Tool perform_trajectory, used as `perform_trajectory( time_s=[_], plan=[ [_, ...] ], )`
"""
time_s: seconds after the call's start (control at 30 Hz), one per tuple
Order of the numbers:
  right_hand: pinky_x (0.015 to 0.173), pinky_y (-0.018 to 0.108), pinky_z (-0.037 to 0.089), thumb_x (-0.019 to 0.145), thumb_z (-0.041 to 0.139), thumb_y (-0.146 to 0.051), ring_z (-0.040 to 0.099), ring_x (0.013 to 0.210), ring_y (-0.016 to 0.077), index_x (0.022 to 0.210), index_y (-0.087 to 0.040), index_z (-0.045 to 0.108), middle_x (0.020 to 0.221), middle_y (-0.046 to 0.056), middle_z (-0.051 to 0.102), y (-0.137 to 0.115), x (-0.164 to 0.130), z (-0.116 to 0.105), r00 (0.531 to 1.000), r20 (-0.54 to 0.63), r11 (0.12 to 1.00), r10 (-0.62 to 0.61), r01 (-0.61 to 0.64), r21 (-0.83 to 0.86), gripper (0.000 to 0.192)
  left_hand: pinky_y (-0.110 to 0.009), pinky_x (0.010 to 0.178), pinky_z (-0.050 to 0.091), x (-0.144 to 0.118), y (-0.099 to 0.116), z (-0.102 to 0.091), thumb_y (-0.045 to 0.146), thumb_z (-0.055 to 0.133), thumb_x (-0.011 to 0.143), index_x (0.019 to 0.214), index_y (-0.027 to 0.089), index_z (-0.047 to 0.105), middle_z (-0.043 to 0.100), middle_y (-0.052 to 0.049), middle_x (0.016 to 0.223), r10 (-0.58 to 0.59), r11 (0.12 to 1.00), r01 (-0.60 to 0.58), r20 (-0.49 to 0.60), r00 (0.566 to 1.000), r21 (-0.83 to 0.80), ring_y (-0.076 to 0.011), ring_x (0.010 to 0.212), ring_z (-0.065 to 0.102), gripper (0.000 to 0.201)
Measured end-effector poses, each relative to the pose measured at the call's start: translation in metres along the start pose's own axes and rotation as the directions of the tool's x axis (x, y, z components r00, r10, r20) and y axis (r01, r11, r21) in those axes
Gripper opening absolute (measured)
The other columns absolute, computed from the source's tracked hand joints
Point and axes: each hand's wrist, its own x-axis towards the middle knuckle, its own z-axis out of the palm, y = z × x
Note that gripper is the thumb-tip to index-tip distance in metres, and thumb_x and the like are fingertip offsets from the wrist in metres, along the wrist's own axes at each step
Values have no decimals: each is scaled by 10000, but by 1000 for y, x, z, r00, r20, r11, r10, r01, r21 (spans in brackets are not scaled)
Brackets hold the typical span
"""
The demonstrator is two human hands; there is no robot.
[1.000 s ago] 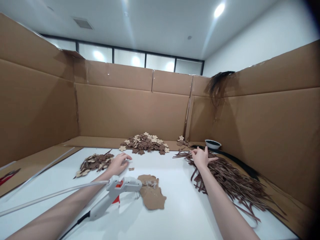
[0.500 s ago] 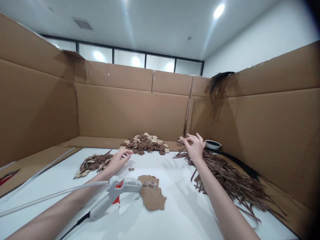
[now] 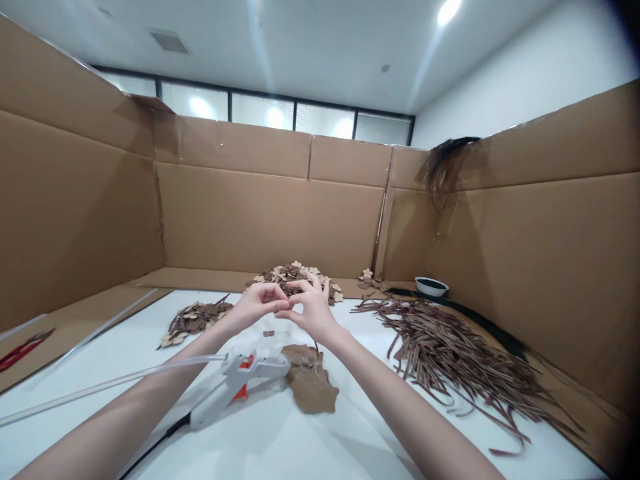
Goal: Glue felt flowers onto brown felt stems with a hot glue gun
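My left hand [image 3: 259, 305] and my right hand [image 3: 315, 312] meet above the white table [image 3: 380, 413], fingertips together. The right thumb and index finger pinch the end of a thin brown strip [image 3: 317, 349], whose lower part hangs below that hand. The left fingers are closed too, but what lies between them is hidden. Under the hands, a tan cardboard piece [image 3: 313, 390] carries dried clear glue near its top. The nozzle of a white glue gun [image 3: 240, 377] with an orange trigger reaches its left edge. A small brown scrap [image 3: 269, 333] lies behind.
Flower-shaped cutouts [image 3: 287, 273] are heaped at the back. A mixed pile of flowers and strips [image 3: 197, 319] sits left; many brown strips [image 3: 460, 353] spread right. A white bowl [image 3: 431, 287] stands behind them. Red-handled scissors [image 3: 23, 350] lie far left. Cardboard walls [image 3: 270, 213] surround the table.
My right hand has swung left from beside the strip pile to meet my left hand, bringing a strip. The left hand has shifted slightly right. The view has turned a little.
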Motion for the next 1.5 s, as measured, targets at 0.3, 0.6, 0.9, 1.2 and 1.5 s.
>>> perform_trajectory(
  time_s=[0.3,0.6,0.9,1.2,1.5],
  plan=[
    [1050,666,37,712,745,-438,248,1367,367,647,-265,726,1215,48,627,16,-15,8,992,41,989,117,-121,88,187,-244,608,478,-8,0,7,337,724,738,857,132,646,666,-30,723,-22,998,24,31,999,-51,-143,648,615,250],
    [1067,521,206,725,750,-335,386,1284,301,685,-239,728,1185,58,648,38,-26,4,990,86,979,112,-124,162,105,-249,617,479,-13,-4,1,365,705,751,894,122,636,640,-32,740,-45,999,42,-91,995,-29,-129,633,587,291],
    [1030,415,344,753,710,-390,543,1178,237,754,-225,725,1189,73,659,36,-26,1,992,128,861,-22,-46,506,166,-237,601,457,-16,-11,-9,388,721,733,909,121,640,620,-12,688,-139,988,129,-133,981,-81,-121,616,570,330],
    [982,416,413,728,703,-496,548,1185,255,792,-195,685,1002,84,711,22,-28,1,974,227,620,7,-183,763,309,-262,670,470,-17,-17,-1,425,683,774,942,118,655,650,-49,804,-134,982,156,187,973,-104,-131,694,584,351],
    [791,331,497,675,742,-445,645,811,182,808,-167,675,831,45,689,21,-27,6,977,182,701,113,-208,682,315,-253,669,478,-15,-9,3,503,630,800,881,108,647,657,-46,733,-114,987,125,111,987,-103,-135,682,601,403]
  ],
)
